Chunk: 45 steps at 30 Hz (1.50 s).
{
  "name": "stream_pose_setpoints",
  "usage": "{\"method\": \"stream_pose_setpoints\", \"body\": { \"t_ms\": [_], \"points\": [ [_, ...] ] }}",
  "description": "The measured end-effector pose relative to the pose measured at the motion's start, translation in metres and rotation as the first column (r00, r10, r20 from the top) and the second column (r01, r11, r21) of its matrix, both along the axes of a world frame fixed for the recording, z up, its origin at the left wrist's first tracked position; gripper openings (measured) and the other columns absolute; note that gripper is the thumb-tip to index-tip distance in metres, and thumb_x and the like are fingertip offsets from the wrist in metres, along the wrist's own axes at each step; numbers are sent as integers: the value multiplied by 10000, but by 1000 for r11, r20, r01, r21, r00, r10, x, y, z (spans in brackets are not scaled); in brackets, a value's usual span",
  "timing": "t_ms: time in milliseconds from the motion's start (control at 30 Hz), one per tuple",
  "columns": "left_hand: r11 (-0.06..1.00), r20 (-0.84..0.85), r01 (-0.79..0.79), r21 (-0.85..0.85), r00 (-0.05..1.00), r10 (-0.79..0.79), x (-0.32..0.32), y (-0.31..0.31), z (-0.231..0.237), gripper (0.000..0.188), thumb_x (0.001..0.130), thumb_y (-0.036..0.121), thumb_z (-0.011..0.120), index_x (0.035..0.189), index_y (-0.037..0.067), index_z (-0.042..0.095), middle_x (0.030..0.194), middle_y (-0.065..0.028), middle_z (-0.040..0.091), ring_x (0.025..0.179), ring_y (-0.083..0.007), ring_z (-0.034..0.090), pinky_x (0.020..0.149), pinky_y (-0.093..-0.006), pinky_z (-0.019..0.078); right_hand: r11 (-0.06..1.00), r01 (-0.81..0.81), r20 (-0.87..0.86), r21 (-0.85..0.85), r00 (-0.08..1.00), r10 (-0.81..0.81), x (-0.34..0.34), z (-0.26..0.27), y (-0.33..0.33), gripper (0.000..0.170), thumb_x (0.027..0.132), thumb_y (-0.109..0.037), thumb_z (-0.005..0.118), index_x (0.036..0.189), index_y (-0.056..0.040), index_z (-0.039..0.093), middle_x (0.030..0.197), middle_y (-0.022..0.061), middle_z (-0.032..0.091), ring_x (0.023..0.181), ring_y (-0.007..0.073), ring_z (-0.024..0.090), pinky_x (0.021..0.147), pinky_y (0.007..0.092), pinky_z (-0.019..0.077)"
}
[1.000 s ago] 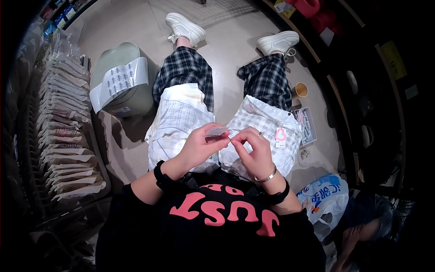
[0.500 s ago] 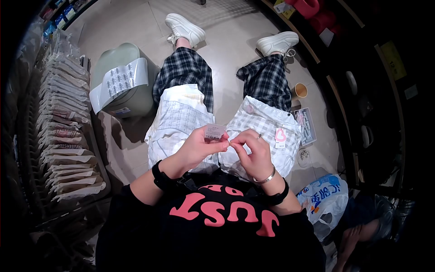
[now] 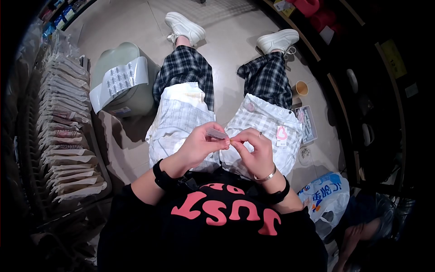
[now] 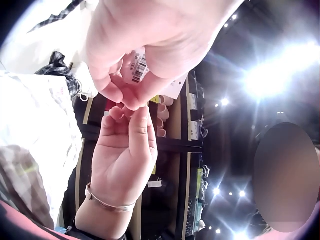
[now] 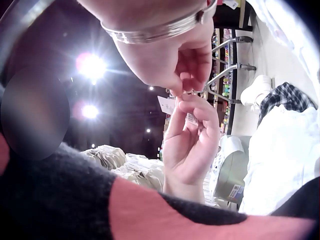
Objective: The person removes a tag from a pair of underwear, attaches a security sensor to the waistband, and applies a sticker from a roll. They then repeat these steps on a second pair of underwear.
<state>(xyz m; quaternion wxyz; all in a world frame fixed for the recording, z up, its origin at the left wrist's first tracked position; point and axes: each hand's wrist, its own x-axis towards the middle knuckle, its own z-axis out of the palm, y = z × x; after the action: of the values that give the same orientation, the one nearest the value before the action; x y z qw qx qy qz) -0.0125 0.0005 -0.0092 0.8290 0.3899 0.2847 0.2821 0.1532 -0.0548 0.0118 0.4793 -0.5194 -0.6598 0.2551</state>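
The left hand (image 3: 199, 145) holds a small white tag (image 3: 217, 133) with its fingers curled; a barcode on the tag (image 4: 139, 67) shows in the left wrist view. Fingertips of the right hand (image 3: 254, 152) pinch together right against those of the left, at the tag's edge. Whatever small piece lies between the fingertips is too small to make out. Under the hands, white garments (image 3: 179, 109) cover one thigh, and a grey-and-white checked garment (image 3: 263, 119) with a pink-heart tag (image 3: 281, 135) lies over the other.
At the left stand a grey-green bin (image 3: 136, 97) with a barcode label sheet (image 3: 121, 80) and a long row of packed garments (image 3: 68, 136). A paper cup (image 3: 301, 89), small box (image 3: 306, 124), plastic bag (image 3: 324, 199) and dark shelves (image 3: 362, 90) are at the right.
The tag in the left hand faced the head camera half a second ago and now lies tilted flatter. Both hands stay fingertip to fingertip in nearly the same place.
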Motion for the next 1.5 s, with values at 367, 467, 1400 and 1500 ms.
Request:
{"method": "stream_pose_setpoints", "body": {
  "t_ms": [367, 467, 1400, 1500],
  "points": [
    [997, -23, -38, -68, 999, 37, 3, -1, 11, 160, 784, 11, 585, 925, -5, 512, 853, -75, 562, 767, -142, 559, 697, -265, 465, 978, -44, -352, -204, 935, -31, -2, -13, 1, 42, 747, -16, 608, 775, 9, 589, 720, 71, 568, 656, 149, 560, 590, 232, 442],
    [994, -36, -4, -107, 999, 0, 1, 0, 11, 148, 784, 18, 590, 917, -6, 530, 842, -73, 569, 757, -138, 557, 689, -262, 462, 989, -25, -249, -145, 968, -11, -1, -12, 1, 38, 735, -7, 609, 763, 4, 587, 720, 78, 574, 654, 172, 562, 589, 245, 442],
    [854, -322, 49, 518, 936, 142, 5, -6, 11, 323, 897, 160, 427, 1178, 0, 427, 947, -64, 436, 906, -150, 438, 776, -276, 380, 869, -245, -721, -430, 673, -167, 7, -2, 6, 86, 800, -89, 582, 826, -7, 578, 694, 5, 559, 620, 62, 505, 581, 188, 409],
    [633, -359, 55, 772, 860, 363, 10, -10, 20, 394, 839, 158, 519, 1181, -6, 411, 980, -111, 425, 901, -210, 454, 794, -294, 379, 849, -302, -757, -434, 634, -161, 8, -1, 5, 87, 796, -84, 585, 817, 0, 575, 683, 11, 556, 608, 66, 500, 569, 192, 405]
  ]
}}
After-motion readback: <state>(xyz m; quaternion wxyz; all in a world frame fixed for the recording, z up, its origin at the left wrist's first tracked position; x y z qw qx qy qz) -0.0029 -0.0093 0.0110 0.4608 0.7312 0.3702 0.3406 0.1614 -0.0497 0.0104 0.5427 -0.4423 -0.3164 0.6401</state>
